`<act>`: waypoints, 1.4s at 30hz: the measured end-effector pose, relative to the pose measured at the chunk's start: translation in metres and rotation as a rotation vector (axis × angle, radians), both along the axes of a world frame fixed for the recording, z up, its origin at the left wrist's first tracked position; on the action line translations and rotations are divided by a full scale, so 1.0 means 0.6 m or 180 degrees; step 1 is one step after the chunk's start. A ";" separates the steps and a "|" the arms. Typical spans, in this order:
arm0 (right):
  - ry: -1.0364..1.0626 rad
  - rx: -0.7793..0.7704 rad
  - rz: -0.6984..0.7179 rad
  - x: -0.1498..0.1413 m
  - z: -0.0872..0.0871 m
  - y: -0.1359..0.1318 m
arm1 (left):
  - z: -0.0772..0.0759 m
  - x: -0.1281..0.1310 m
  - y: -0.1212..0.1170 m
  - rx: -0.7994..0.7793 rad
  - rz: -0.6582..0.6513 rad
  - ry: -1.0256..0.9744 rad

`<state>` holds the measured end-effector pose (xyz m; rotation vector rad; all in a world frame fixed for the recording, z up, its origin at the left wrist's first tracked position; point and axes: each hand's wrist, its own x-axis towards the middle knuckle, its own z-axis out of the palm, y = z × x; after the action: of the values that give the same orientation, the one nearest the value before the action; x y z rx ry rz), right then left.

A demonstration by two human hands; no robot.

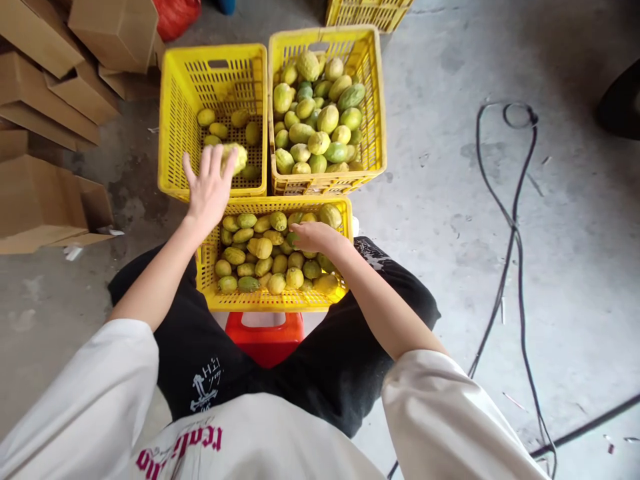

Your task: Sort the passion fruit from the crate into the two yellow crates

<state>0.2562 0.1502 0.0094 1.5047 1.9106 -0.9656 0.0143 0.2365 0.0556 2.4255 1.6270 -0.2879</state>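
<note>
Yellow fruit [240, 157] with a lumpy skin was at the fingertips of the left hand [206, 197], over the near part of the left rear crate [175, 120], as I watched from my remote station through the head camera. I saw that hand with its fingers spread wide and the fruit against them, partly hidden behind; from my view I could not tell whether they gripped it or only touched it. Below lay a handful of loose fruits [219, 129], scattered on the crate's slotted floor. The right hand [316, 237] was down in the front crate [270, 303], palm downward, with its fingertips at a green fruit [292, 238]; the hand itself hid its underside, so I could not tell how tightly it was closed. I had many yellow and green fruits in view around it, covering most of that crate's bottom. The front crate stood between the knees, with a red plastic stool [265, 343] showing past its near edge. Just beside the left rear crate, the right rear crate [379, 113] held a dense heap of similar fruits. I also saw cardboard boxes [115, 33] to the left and a looped black cable [515, 230] on the concrete floor [425, 200] to the right.
</note>
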 end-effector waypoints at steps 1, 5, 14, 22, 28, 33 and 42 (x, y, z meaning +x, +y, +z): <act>0.0007 0.0001 -0.0026 0.000 -0.002 0.000 | -0.002 -0.008 0.006 0.0044 0.0035 -0.0027; -0.0064 0.0052 -0.0089 0.001 -0.005 -0.003 | -0.031 -0.024 0.009 -0.0672 -0.0306 0.0645; -0.0161 -0.0024 0.0028 0.001 -0.017 -0.008 | -0.050 -0.002 -0.033 -0.1528 -0.1154 0.1221; -0.0144 -0.0100 0.0061 0.006 -0.037 -0.011 | -0.056 -0.004 -0.050 -0.1721 -0.1050 0.1249; -0.0134 -0.0196 0.0080 -0.004 -0.038 -0.009 | -0.068 0.003 -0.054 -0.1702 -0.1117 0.1040; -0.0148 -0.0187 0.0185 -0.010 -0.046 -0.011 | -0.087 -0.001 -0.055 -0.1551 -0.1178 0.0901; -0.0238 -0.0321 0.0304 -0.029 -0.055 -0.016 | -0.078 -0.002 -0.064 -0.1648 -0.1029 0.0911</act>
<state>0.2390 0.1405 -0.0237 1.3605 1.8356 -0.9357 0.0131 0.1981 0.0087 2.2853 1.0540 -1.0103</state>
